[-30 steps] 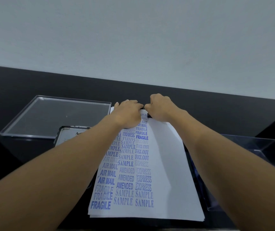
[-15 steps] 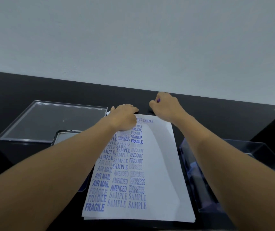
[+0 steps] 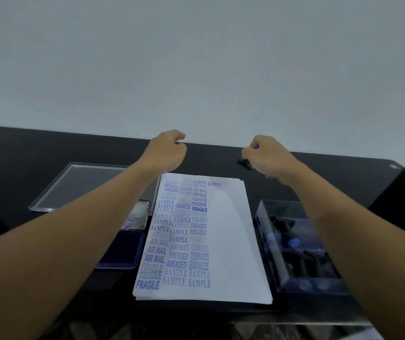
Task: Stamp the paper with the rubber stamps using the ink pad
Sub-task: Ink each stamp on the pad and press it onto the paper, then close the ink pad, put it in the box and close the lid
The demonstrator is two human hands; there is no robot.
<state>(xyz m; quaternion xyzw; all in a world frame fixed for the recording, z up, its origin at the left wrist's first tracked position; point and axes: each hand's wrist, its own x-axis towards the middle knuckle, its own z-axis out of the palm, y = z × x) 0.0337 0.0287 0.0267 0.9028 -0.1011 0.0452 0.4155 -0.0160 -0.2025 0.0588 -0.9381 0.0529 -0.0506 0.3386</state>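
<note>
Right hand (image 3: pixel 267 158) pinches one stamp (image 3: pixel 244 163), its black base poking out left of the curled fingers, above the table (image 3: pixel 49 148) just beyond the paper's far right corner. Left hand (image 3: pixel 167 150) is curled in a loose fist with nothing seen in it, beyond the far left corner. One paper stack (image 3: pixel 231 241) lies between the forearms, printed with blue words in columns. One open ink pad (image 3: pixel 120 249) sits just left of it. One clear box (image 3: pixel 280 203) of more stamps, too blurred to count, sits right. One clear tray (image 3: pixel 81 185) lies far left.
</note>
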